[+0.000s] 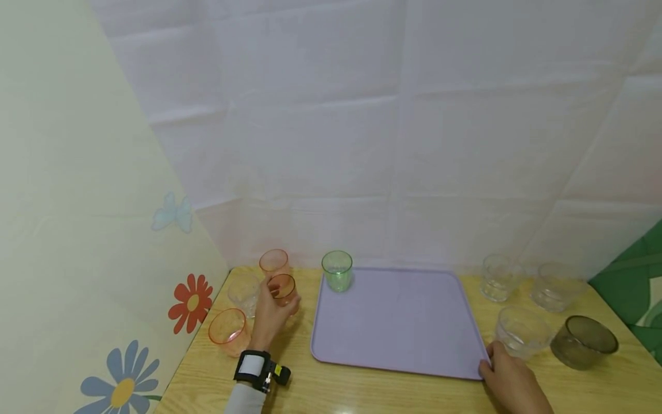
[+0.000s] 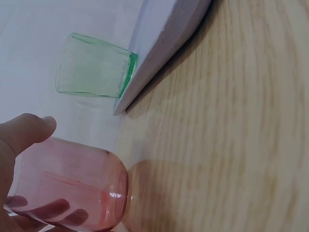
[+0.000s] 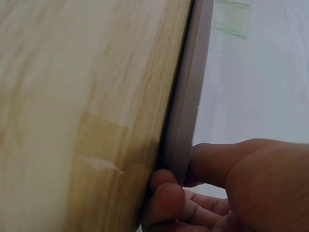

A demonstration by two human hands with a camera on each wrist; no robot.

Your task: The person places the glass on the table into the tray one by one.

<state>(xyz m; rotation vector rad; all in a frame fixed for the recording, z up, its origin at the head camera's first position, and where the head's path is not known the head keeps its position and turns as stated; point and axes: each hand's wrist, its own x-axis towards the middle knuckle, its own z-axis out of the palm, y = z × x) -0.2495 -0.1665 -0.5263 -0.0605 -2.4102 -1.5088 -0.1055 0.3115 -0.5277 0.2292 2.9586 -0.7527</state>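
Observation:
My left hand holds a reddish-orange clear glass around its side, to the left of a lilac tray. In the left wrist view, the thumb lies on one side of this glass and the fingers show through the other. Its base is close to the wood; whether they touch I cannot tell. A green glass stands upright in the tray's back left corner. At the tray's front right corner, my right hand pinches the rim between thumb and fingers.
Near my left hand stand another orange glass, a clear glass and a wide orange one. Right of the tray are several clear glasses and a dark brown bowl-like glass. A white sheet hangs behind the wooden table.

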